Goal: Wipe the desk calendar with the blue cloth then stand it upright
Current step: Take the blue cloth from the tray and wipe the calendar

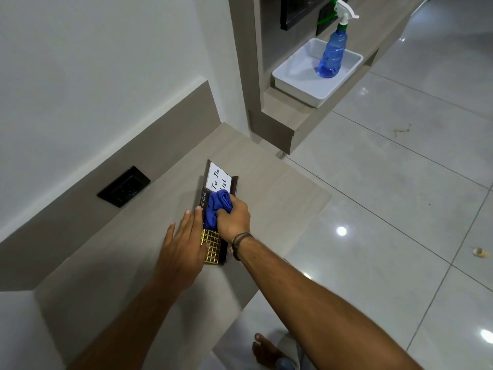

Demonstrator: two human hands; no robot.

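The right hand (234, 218) grips the cloth (217, 209), rubbing the flat calendar (213, 245); the open left hand (184, 244) steadies it. Standing up comes later.

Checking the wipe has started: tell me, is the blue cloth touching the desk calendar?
Touching. The head view shows the blue cloth, bunched in the right hand, pressed onto the flat-lying desk calendar, with no gap.
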